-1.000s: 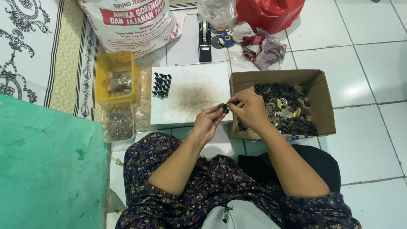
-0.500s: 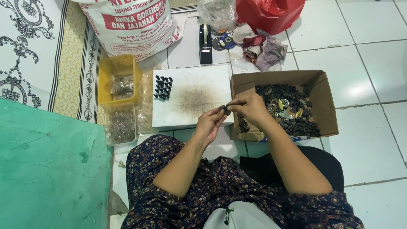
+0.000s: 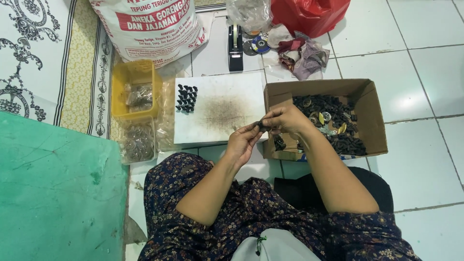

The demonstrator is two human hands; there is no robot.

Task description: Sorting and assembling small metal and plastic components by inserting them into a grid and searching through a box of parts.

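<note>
Pinching one small dark part (image 3: 261,125) between left hand (image 3: 243,143) and right hand (image 3: 285,119), fingers closed on it, above the near left corner of the cardboard box (image 3: 374,111). Could slip, likely falling beside the white board (image 3: 220,112).

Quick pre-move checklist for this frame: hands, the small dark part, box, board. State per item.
1. Small dark part pinched between both hands: ok.
2. Left hand and right hand meet over the board's right edge, beside the box: ok.
3. Cardboard box open, dark parts inside in view: ok.
4. White board bare except a dark smudge and a cluster of black pieces at its left: ok.
5. Part's orientation or condition: cannot tell, too small.
</note>
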